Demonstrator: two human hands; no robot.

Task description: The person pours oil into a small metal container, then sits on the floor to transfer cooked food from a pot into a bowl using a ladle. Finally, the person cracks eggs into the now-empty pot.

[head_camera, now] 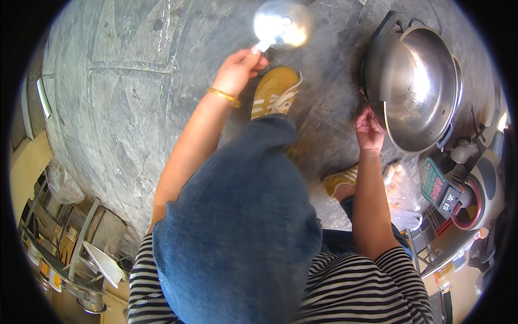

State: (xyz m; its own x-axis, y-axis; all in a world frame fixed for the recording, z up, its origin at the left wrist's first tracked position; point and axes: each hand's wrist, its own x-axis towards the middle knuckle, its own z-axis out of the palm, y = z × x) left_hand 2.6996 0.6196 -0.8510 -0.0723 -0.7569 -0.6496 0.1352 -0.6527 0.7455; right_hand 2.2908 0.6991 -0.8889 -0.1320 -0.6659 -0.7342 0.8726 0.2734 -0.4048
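Note:
My left hand (241,69), with a gold-coloured bangle at the wrist, pinches a small white piece (264,45) between thumb and fingers. Glare hides what that piece is. It overlaps the near edge of a round, shiny metal lid (289,30) with a knob at its middle, which lies on the floor. On the right, my right hand (370,125) is at the near left side of a large steel wok (425,89) that seems tilted on its side. Its fingertips are partly behind the rim, so I cannot tell if they grip it.
My yellow shoes (277,91) stand on the grey floor (125,101). A clear plastic bag (400,198) with pale contents is beside my right forearm. Far right are an appliance (481,190) and a printed sign (439,186). A metal rack (83,239) and another plastic bag (64,186) are at lower left.

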